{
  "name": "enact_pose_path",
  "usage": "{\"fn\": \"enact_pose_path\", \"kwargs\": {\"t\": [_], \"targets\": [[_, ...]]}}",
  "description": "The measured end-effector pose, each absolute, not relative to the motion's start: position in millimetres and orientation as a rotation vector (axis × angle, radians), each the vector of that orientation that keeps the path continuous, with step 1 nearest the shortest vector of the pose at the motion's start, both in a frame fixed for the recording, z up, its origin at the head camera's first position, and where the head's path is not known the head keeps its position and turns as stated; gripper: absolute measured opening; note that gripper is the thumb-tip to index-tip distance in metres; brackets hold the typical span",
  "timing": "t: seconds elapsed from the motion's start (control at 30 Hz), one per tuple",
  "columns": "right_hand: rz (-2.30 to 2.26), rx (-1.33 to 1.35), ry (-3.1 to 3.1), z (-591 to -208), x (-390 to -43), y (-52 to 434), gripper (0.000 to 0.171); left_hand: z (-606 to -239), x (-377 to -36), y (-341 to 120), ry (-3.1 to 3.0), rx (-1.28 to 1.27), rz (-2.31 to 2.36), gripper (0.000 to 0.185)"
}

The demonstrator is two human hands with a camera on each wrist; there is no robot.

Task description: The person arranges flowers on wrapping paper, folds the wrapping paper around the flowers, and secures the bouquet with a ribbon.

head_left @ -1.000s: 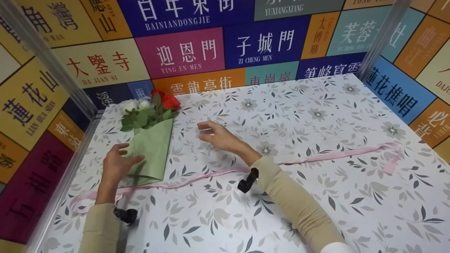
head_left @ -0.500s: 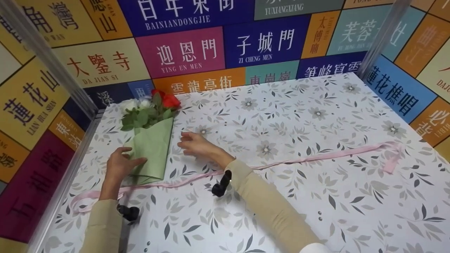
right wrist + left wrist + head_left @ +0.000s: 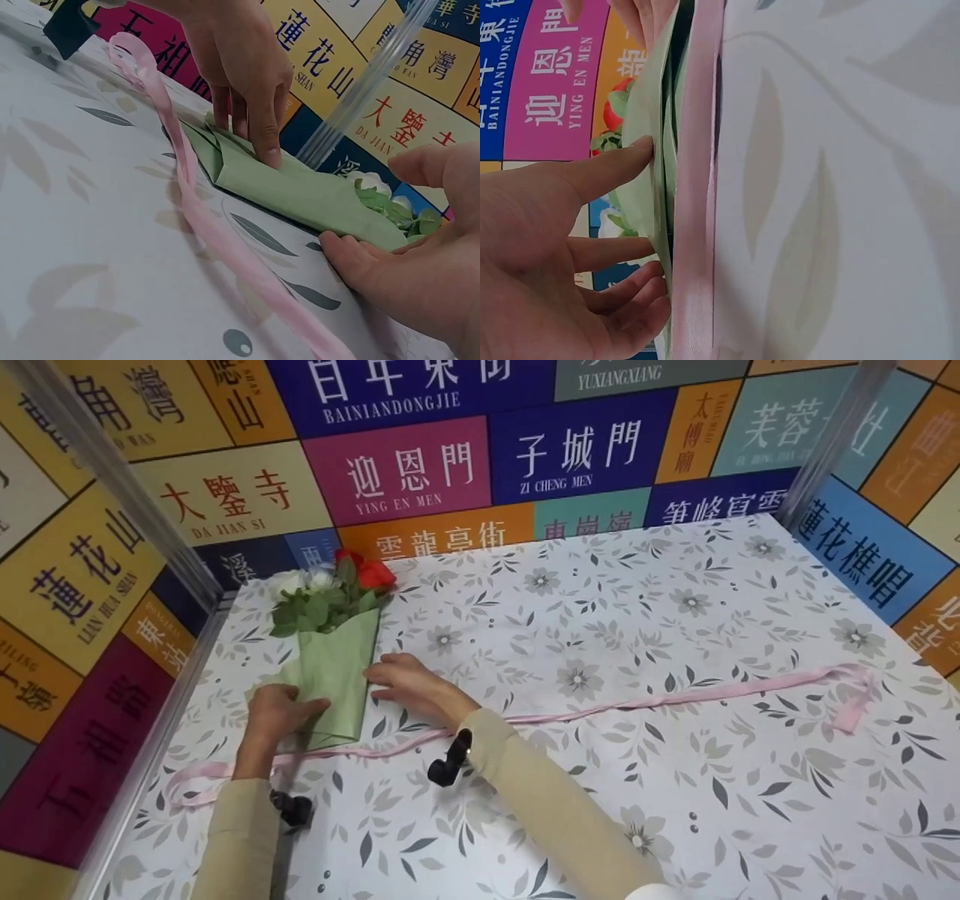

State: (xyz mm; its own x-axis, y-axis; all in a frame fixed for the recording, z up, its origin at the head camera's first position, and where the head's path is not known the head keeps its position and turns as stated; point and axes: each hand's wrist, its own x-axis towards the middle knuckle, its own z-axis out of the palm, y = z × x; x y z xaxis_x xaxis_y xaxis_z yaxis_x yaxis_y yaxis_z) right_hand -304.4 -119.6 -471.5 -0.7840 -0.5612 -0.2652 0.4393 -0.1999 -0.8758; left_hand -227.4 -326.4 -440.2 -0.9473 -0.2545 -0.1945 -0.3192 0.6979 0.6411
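Observation:
A bouquet (image 3: 341, 667) in pale green wrapping paper lies at the table's left, red and white roses (image 3: 373, 575) pointing away from me. My left hand (image 3: 276, 714) holds the lower left of the wrapper; in the left wrist view its thumb (image 3: 622, 169) presses on the paper while its fingers meet the side. My right hand (image 3: 412, 686) is at the wrapper's right edge, with its fingertips right at the paper and its thumb spread apart in the right wrist view. A long pink ribbon (image 3: 570, 714) runs across the table, passing by the wrapper's bottom end.
A white tablecloth (image 3: 525, 810) with grey leaves and flowers covers the table. Colourful panels (image 3: 420, 472) with Chinese lettering stand behind and at both sides, with clear posts (image 3: 840, 442) at the corners. The ribbon's right end (image 3: 855, 705) folds back on itself.
My right hand has come leftward and down from the open tabletop to the wrapper's right edge. The left hand has moved slightly right, onto the wrapper's left side. The bouquet stays lying there.

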Motion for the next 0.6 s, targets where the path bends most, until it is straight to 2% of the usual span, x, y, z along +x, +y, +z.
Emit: {"fn": "enact_pose_path", "kwargs": {"t": [0.27,0.33,0.5,0.6], "targets": [[-1.995,-0.185,1.565,-474,-309,-136,0.079,-444,-228,-328,2.857,-0.462,1.034,0.072],[-1.985,-0.200,1.619,-475,-310,-140,0.075,-445,-230,-327,2.856,-0.448,1.026,0.071],[-1.981,-0.259,1.732,-479,-312,-143,0.054,-446,-235,-322,2.838,-0.423,1.031,0.070],[-1.990,-0.277,1.756,-479,-312,-145,0.055,-447,-235,-322,2.833,-0.429,1.053,0.070]]}}
